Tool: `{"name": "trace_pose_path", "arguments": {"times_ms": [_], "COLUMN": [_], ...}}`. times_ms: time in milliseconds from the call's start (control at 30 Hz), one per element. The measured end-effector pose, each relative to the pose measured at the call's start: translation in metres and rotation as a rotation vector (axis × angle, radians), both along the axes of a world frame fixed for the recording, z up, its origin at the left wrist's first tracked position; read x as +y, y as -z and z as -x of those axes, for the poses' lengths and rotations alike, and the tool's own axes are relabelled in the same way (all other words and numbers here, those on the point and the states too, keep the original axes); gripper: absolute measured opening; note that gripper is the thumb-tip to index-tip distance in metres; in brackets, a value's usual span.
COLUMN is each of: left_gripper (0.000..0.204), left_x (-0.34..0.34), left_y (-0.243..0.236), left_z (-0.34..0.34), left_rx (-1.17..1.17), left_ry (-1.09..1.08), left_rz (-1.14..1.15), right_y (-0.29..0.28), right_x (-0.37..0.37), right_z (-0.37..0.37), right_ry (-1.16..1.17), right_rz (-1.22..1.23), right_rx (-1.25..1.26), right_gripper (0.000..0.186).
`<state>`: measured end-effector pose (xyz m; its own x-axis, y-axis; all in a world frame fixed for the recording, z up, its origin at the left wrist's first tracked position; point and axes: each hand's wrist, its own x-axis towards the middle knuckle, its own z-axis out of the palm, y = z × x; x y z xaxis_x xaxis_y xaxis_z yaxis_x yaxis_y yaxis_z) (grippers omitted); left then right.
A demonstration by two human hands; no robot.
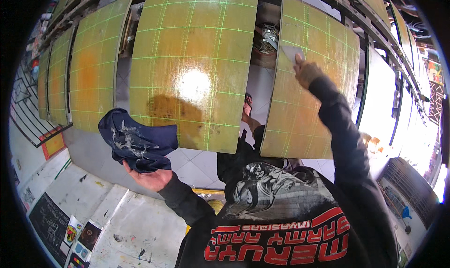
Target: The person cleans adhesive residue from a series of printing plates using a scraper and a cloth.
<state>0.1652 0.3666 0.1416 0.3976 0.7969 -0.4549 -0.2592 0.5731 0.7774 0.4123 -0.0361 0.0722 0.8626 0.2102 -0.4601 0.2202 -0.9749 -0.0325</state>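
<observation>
In our left hand [149,178] we hold a bunched dark blue cloth [161,137], smeared with whitish streaks; its fingers support it from below, partly hidden by the folds. The cloth is at the near left corner of the middle panel [192,43], which carries a bright glare. Our right hand [309,73] reaches forward, its fingers closed on a flat grey scraper [291,51] over the far left part of the right panel [300,113]. We cannot tell whether its blade touches. Green grid lines cross both yellowish panels.
</observation>
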Motion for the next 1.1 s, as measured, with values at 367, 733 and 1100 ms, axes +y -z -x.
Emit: {"name": "trace_pose_path", "arguments": {"times_ms": [367,733,1100], "left_gripper": [0.044,0.044,0.046], "left_x": [-0.019,-0.032,-0.075], "left_y": [0.011,0.008,-0.003], "left_z": [-0.01,0.015,-0.022], "left_rx": [-0.054,-0.098,-0.301], "left_ry": [-0.002,-0.082,0.109], "left_rz": [-0.011,-0.003,0.21], "right_y": [0.067,0.066,-0.178], "right_x": [-0.027,-0.049,-0.015], "right_z": [-0.036,-0.169,-0.032], "right_ry": [0.008,-0.143,0.047], "right_rz": [-0.062,-0.022,-0.689], "right_rx": [-0.435,-0.301,-0.744], "right_gripper": [0.036,0.034,0.051]}}
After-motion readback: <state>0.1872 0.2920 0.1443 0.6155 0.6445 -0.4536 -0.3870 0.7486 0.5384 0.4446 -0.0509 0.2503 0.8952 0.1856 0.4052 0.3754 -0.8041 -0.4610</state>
